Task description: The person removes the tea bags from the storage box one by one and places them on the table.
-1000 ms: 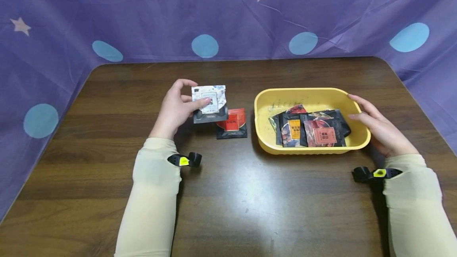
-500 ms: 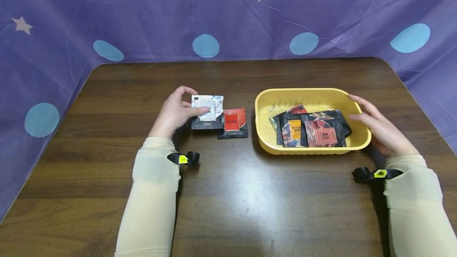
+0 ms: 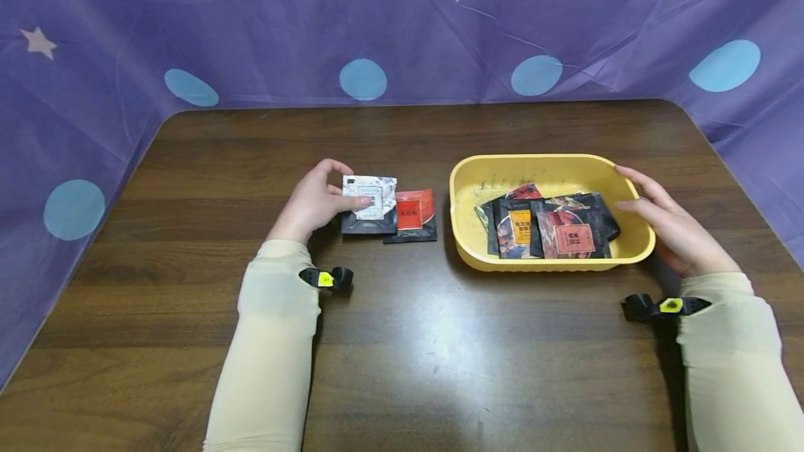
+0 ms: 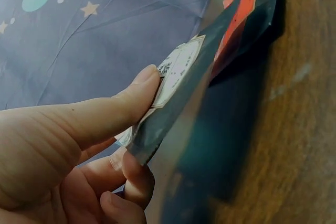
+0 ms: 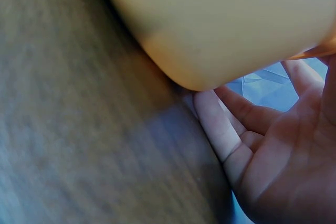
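Note:
My left hand (image 3: 314, 202) pinches a white-and-black sachet (image 3: 369, 209), thumb on its printed front and fingers behind. In the left wrist view the sachet (image 4: 170, 90) is tilted, seen nearly edge-on. Its right side overlaps a red-and-black sachet (image 3: 414, 218) lying on the table. My right hand (image 3: 681, 229) grips the right end of a yellow plastic basin (image 3: 461, 229), thumb over the rim and other fingers outside. Fingertips meet the underside of the basin (image 5: 220, 30) in the right wrist view. Several dark sachets (image 3: 574, 239) lie overlapping in the basin.
Everything stands on a brown wooden table (image 3: 402, 361). A purple cloth (image 3: 283, 26) with stars and blue dots hangs behind it and at both sides. Small dark specks dot the basin's inner back wall.
My left hand has lowered the white-and-black sachet towards the table, nearer the viewer, then shifted it slightly right against the red-and-black one. The right hand and basin stay put.

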Demonstrator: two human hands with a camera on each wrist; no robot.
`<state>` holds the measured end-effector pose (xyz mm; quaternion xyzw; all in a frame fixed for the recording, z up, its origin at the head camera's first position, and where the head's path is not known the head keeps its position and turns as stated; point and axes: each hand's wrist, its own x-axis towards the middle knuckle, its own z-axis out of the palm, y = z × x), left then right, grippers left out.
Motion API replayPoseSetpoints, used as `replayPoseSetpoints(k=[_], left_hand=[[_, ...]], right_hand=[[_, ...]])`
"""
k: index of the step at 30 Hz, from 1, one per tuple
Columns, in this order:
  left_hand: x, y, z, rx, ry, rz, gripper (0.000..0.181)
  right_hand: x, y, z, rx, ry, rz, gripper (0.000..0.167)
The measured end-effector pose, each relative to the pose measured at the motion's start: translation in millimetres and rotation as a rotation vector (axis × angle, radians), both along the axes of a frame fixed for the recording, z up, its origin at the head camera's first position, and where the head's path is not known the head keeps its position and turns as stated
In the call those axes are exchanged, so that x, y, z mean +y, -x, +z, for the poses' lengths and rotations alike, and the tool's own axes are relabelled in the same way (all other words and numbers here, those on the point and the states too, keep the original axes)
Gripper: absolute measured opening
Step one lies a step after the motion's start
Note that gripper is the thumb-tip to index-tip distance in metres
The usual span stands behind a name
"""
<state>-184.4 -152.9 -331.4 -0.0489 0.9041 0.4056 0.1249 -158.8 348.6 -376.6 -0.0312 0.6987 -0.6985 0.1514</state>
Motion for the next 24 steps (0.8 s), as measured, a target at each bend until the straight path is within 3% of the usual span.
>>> replayPoseSetpoints(k=[24], left_hand=[[0.7,0.6,-6.9,-0.057,0.078,-0.016,0.059]], right_hand=[[-0.1,0.4,-0.5,0.014,0.013,0.005,0.053]])
